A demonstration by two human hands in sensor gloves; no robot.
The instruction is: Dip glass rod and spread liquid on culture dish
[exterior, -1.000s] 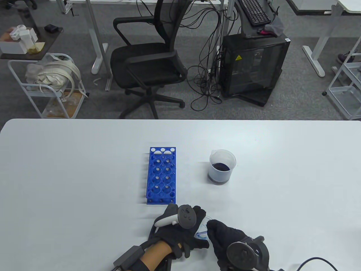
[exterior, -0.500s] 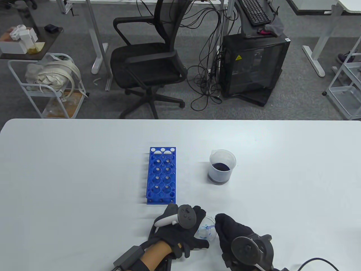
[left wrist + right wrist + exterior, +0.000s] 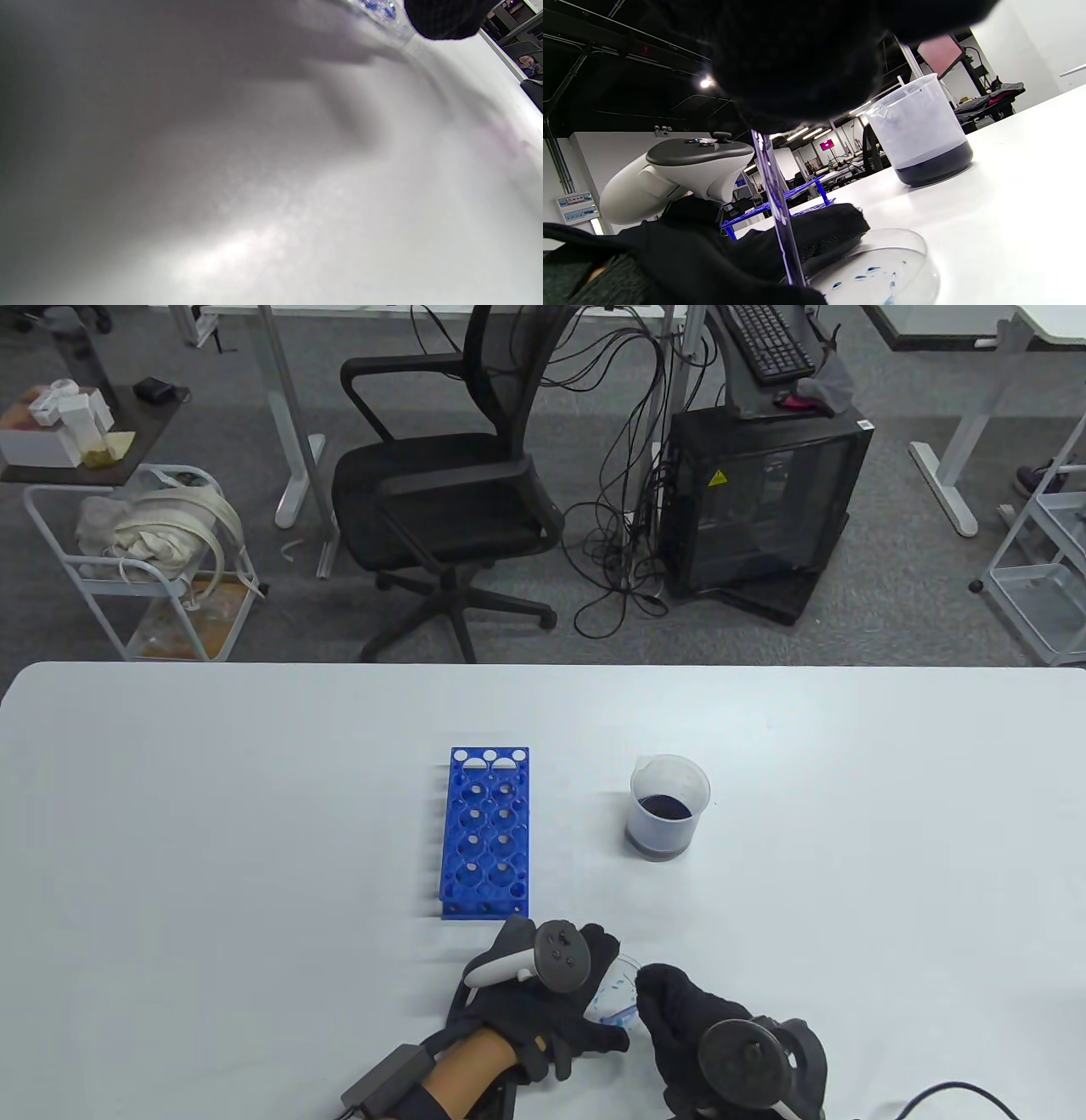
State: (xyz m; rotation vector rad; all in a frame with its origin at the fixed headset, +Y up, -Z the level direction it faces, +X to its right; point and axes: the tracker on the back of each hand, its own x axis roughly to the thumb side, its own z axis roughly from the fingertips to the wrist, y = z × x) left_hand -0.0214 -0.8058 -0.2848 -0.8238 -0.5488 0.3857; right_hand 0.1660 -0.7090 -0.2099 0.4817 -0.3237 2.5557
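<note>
The left hand [image 3: 543, 997] rested on the white counter [image 3: 212, 814] near its front edge. Its fingers [image 3: 814, 235] lay against the side of the culture dish [image 3: 882, 262] and held it in place. A tracker [image 3: 530, 960] sat on the back of that hand.

The right hand [image 3: 687, 1022] was just beside the left hand, on the other side of the dish. It pinched the top of the glass rod [image 3: 778, 207] with its fingers closed around it. The rod stood almost straight up, leaning a little. Its low end reached down into the dish, but the very tip was hidden behind the left glove, so it could not be told if it touched the glass.

The dish was clear and round and sat flat on the counter between the 2 hands. A few small blue drops and streaks [image 3: 865, 273] lay on its floor.

A clear beaker [image 3: 668, 806] with dark liquid at the bottom stood farther back on the counter, well apart from the hands. A blue rack [image 3: 486, 831] with round holes lay to the left of the beaker, just behind the left hand.

The left wrist view was mostly blurred counter, with 1 black fingertip [image 3: 445, 17] and a bit of the dish at the top.
</note>
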